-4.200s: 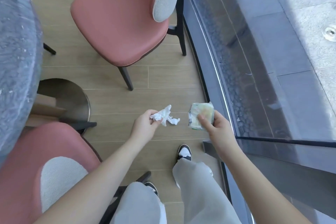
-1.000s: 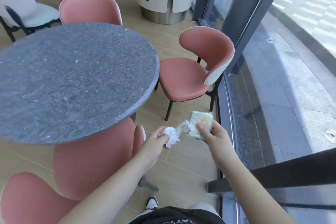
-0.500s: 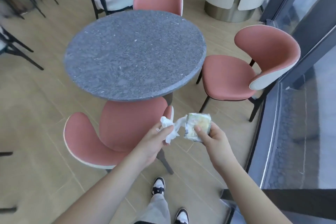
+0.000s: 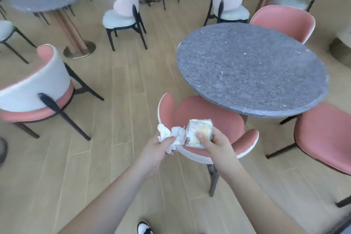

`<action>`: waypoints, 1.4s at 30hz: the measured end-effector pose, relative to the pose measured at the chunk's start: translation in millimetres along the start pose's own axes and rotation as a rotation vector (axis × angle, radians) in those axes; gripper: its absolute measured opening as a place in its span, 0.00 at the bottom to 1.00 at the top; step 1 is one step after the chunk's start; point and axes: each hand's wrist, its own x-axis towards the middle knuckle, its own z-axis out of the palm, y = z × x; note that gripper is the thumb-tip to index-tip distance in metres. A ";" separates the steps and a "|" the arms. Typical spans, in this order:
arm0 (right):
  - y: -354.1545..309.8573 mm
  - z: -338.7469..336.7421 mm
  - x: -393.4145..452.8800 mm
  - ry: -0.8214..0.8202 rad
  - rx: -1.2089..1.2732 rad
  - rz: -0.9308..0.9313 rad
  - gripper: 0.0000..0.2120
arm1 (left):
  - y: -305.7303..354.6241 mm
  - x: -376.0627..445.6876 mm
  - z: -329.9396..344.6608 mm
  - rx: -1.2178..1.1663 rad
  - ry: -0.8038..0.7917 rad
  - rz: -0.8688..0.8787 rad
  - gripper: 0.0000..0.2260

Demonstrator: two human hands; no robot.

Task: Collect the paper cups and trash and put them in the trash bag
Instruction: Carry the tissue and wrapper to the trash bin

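Café chairs (image 4: 201, 119) crowd ahead; left hand (image 4: 157, 148) pinches tissue (image 4: 174, 135), right hand (image 4: 216, 144) grips wrapper (image 4: 197, 131).

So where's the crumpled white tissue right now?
In the head view, the crumpled white tissue is pinched in the left hand, low in the middle, right beside the snack wrapper that the right hand holds, above a pink chair.

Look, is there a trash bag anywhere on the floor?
No: the wooden floor shows only chairs and tables, while the left hand holds crumpled tissue and the right hand a food wrapper.
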 end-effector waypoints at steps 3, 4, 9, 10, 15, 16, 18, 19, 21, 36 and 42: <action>-13.9 63.8 17.5 -0.101 -0.011 -0.020 0.07 | 2.7 -13.5 -63.1 -0.037 0.047 0.049 0.09; -19.3 85.7 21.8 -0.137 -0.001 -0.024 0.06 | 3.2 -18.2 -84.8 -0.040 0.056 0.065 0.11; -37.1 178.0 39.4 -0.283 0.034 0.035 0.13 | 10.0 -38.0 -184.1 -0.077 0.180 0.102 0.13; -39.5 192.9 43.1 -0.301 0.018 0.047 0.12 | 11.6 -40.7 -200.9 -0.063 0.209 0.106 0.10; -53.5 255.2 58.6 -0.327 -0.041 0.034 0.08 | 17.7 -45.1 -262.1 -0.019 0.384 0.111 0.18; -55.7 264.2 62.5 -0.346 -0.037 0.056 0.08 | 18.9 -43.1 -270.6 -0.020 0.412 0.093 0.14; -57.1 279.7 74.7 -0.381 -0.042 0.076 0.08 | 21.5 -35.1 -287.8 -0.051 0.449 0.067 0.06; -56.6 284.3 80.4 -0.393 -0.042 0.059 0.08 | 23.2 -31.3 -293.8 -0.076 0.461 0.060 0.05; -55.2 293.7 96.9 -0.409 -0.035 0.031 0.08 | 27.7 -20.1 -305.3 -0.143 0.469 0.053 0.06; -79.6 376.4 285.4 -0.525 -0.012 0.078 0.10 | 96.7 124.8 -381.4 -0.262 0.598 -0.040 0.17; -85.8 432.1 348.2 -0.542 -0.027 0.105 0.11 | 118.4 170.6 -443.4 -0.179 0.521 0.095 0.16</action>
